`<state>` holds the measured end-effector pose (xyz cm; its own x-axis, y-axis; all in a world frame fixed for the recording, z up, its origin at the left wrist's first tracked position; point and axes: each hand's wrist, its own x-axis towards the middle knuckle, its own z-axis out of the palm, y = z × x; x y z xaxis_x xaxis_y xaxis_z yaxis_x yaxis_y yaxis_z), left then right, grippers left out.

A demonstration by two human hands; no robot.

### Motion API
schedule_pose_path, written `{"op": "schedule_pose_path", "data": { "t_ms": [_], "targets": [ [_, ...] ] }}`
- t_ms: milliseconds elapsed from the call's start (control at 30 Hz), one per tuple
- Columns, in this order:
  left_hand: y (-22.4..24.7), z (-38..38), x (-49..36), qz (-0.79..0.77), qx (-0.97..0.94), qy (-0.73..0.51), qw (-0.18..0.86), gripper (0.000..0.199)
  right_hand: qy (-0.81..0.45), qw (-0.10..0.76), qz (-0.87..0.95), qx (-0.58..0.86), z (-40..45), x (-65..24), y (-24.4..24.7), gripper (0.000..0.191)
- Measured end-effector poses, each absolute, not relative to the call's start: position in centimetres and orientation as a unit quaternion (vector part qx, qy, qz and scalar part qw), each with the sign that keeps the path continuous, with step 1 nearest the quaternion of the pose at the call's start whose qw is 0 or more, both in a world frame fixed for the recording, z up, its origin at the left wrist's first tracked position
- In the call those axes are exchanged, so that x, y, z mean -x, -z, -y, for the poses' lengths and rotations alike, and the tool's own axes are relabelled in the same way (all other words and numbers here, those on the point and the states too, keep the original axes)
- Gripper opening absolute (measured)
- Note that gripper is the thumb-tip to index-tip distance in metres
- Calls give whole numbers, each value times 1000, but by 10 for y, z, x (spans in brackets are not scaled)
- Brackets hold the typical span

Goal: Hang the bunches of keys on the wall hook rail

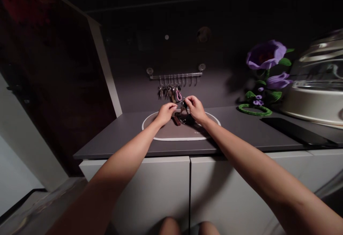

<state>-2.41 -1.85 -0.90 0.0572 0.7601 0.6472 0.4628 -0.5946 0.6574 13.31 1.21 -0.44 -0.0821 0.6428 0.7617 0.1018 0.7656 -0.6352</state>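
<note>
Over the oval mat (pixel 171 132), my left hand (pixel 167 113) pinches one side of a small bunch of keys (pixel 183 108), its fingers closed. My right hand (pixel 195 108) is also closed, holding the keys from the other side at about the same height. Fine parts between the fingertips are too small to tell. Below the hands a dark red-brown fob (pixel 177 121) and other dark items lie on the mat. Behind them, several keys (pixel 168 90) and a pink carabiner (pixel 178 94) hang from a clear hook rail (pixel 175 75) on the wall.
On the right of the grey counter (pixel 125 135) stand purple knitted flowers (pixel 266 56) with a green ring base, a black flat object (pixel 294 130) and a large cream container (pixel 316 103) with a clear upper part. White cabinet doors (pixel 160 188) are below the counter.
</note>
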Motion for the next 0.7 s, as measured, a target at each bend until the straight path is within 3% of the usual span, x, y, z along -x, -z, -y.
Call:
{"op": "schedule_pose_path", "data": {
  "t_ms": [200,700],
  "targets": [
    [12,25,18,-427,-789,-441,-21,17,-252,624,694,258,-12,-133,3,28],
    [19,19,16,-464,-773,-415,-124,24,-310,639,629,316,-35,-135,-20,35]
  ]
}}
